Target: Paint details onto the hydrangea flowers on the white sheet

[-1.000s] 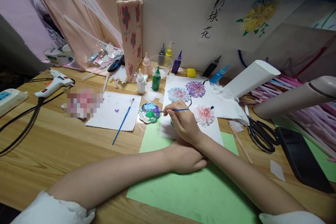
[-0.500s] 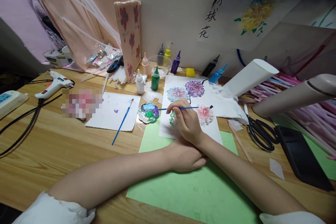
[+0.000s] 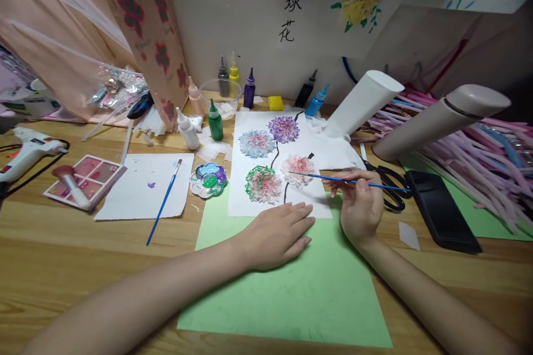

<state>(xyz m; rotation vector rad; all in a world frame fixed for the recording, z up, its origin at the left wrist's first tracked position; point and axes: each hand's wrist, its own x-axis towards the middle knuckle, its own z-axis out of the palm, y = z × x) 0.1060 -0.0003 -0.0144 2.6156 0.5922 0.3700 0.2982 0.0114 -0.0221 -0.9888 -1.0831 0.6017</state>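
My right hand (image 3: 361, 202) grips a thin blue paintbrush (image 3: 353, 180), its tip over the pink flower (image 3: 298, 171) on the white paper (image 3: 250, 212). Whether the bristles touch it I cannot tell. Flat and with fingers stretched out, my left hand (image 3: 280, 236) rests across the paper's lower edge and the green sheet (image 3: 287, 299). The paper also bears a purple flower (image 3: 283, 129), a light-blue and pink one (image 3: 256, 143) and a pink one with green-painted petals (image 3: 263, 183). Dark stems run between them. Left of the paper sits a flower-shaped palette (image 3: 208, 179) with green, blue and purple paint.
A second paintbrush (image 3: 164, 199) lies on a paint-marked paper (image 3: 133, 194). Several paint bottles (image 3: 215, 121) stand behind. Scissors (image 3: 389, 186), a black phone-like object (image 3: 442, 211) and a grey bottle (image 3: 441, 122) are at right; a glue gun (image 3: 29, 150) and makeup palette (image 3: 94, 177) at left.
My right hand has moved right with the paintbrush, from near the palette to the pink flower, uncrossing from my left hand. The view has shifted right.
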